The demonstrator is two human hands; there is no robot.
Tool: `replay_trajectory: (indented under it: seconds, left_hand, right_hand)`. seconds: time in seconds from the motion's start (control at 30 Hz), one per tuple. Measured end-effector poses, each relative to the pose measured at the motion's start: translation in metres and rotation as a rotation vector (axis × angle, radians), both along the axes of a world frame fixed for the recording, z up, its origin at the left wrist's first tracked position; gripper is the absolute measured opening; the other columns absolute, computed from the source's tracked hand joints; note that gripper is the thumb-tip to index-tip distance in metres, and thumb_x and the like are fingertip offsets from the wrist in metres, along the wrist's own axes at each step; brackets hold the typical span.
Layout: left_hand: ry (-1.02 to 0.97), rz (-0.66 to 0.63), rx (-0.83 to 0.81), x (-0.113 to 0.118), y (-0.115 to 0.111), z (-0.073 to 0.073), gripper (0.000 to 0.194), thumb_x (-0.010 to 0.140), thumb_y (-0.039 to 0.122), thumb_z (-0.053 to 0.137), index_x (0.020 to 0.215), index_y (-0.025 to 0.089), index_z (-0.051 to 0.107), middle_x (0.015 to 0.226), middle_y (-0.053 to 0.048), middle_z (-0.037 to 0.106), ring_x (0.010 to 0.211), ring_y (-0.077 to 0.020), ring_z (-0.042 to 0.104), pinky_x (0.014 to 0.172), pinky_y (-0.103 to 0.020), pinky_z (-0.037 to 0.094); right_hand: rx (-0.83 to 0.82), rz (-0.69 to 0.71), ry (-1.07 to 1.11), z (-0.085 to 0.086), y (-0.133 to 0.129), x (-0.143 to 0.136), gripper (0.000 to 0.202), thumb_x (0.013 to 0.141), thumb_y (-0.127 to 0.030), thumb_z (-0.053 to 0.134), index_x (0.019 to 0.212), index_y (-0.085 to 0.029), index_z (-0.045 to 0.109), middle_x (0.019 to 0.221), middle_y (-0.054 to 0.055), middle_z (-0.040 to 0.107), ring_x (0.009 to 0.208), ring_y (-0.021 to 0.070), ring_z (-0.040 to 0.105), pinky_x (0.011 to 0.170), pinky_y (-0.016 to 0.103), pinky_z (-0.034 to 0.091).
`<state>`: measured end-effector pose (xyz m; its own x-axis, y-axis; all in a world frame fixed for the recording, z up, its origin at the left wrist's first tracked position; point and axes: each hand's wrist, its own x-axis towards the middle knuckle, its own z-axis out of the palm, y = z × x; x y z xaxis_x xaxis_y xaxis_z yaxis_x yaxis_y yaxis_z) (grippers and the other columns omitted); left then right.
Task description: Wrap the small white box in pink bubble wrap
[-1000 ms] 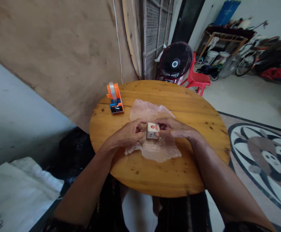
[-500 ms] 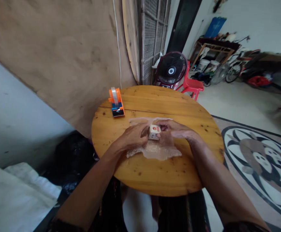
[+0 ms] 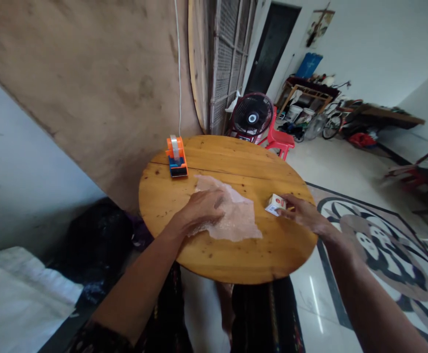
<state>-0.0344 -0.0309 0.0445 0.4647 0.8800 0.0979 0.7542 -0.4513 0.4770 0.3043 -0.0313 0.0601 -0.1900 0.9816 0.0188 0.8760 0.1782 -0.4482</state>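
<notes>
A round wooden table stood beside a stained brown panel, with a black fan and a red chair beyond it. Farther back, a dark door broke the pale wall. Panda figures decorated the glossy floor to the right.

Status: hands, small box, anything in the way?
Right hand gripping small box, apart from plastic sheet. Left hand on the sheet. Tape dispenser farther back, clear of both hands.
</notes>
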Motion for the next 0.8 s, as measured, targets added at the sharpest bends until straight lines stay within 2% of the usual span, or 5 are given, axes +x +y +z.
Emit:
replay_trajectory:
  seconds: [0.1,0.2,0.37,0.57,0.8]
  left_hand:
    - [0.014,0.001,0.009,0.0,0.001,-0.002,0.023,0.072,0.028,0.056,0.094,0.025,0.061,0.094,-0.003,0.067,0.077,-0.0219,0.061,0.064,-0.031,0.04]
    - [-0.008,-0.014,-0.003,0.0,0.001,-0.002,0.029,0.072,0.029,0.057,0.1,0.026,0.06,0.098,-0.003,0.068,0.082,-0.0226,0.061,0.068,-0.031,0.041]
    - [0.003,0.005,-0.016,-0.002,0.004,-0.005,0.027,0.073,0.032,0.058,0.099,0.024,0.059,0.093,-0.004,0.068,0.08,-0.0234,0.062,0.069,-0.031,0.043]
    - [-0.091,-0.027,0.012,-0.006,0.006,-0.009,0.031,0.078,0.027,0.055,0.108,0.023,0.061,0.116,-0.006,0.066,0.104,-0.0248,0.061,0.087,-0.033,0.046]
    - [-0.12,0.095,0.016,-0.007,0.017,-0.016,0.031,0.08,0.026,0.053,0.108,0.019,0.063,0.12,-0.012,0.065,0.112,-0.0271,0.059,0.095,-0.037,0.046]
  right_hand:
    - [0.237,-0.116,-0.013,-0.001,-0.01,-0.009,0.052,0.077,-0.044,0.064,0.123,-0.02,0.059,0.125,0.014,0.061,0.097,0.0291,0.066,0.075,0.043,0.055]
    - [0.376,-0.101,0.077,0.015,-0.035,-0.044,0.035,0.085,-0.044,0.059,0.113,-0.023,0.063,0.112,0.011,0.067,0.092,0.0258,0.067,0.08,0.042,0.054]
    - [0.107,0.41,0.131,0.019,-0.06,-0.121,0.025,0.091,-0.025,0.049,0.11,-0.024,0.066,0.117,0.008,0.067,0.111,0.024,0.062,0.098,0.042,0.049]
    - [0.115,0.347,-0.068,-0.012,-0.001,-0.148,0.036,0.086,-0.013,0.045,0.118,-0.017,0.062,0.13,0.013,0.061,0.124,0.0261,0.053,0.107,0.045,0.04]
    - [0.248,0.307,-0.232,-0.032,0.033,-0.146,0.037,0.093,-0.032,0.046,0.124,-0.014,0.057,0.134,0.015,0.056,0.124,0.0279,0.048,0.106,0.043,0.037]
